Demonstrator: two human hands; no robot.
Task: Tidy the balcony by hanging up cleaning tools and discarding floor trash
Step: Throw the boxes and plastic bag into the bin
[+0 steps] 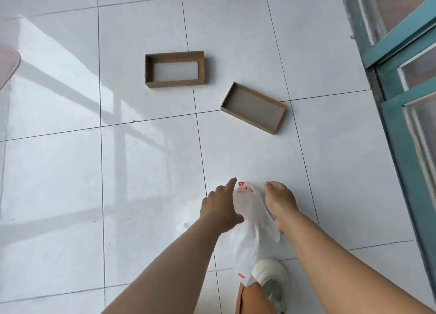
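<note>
White tile floor [151, 172]: two cardboard trays [174, 69] [253, 107], one plastic bag [250, 219].

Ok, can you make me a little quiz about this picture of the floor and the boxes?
1. True or false: both cardboard boxes are open on top.
2. How many hands touch the plastic bag?
3. Which box lies nearer the teal window frame: A, the deep one, or B, the shallow one?

Key:
1. True: the deep box and the shallow box both show their insides.
2. Two: the left hand and right hand flank the plastic bag.
3. B, nearer the window frame.
</note>
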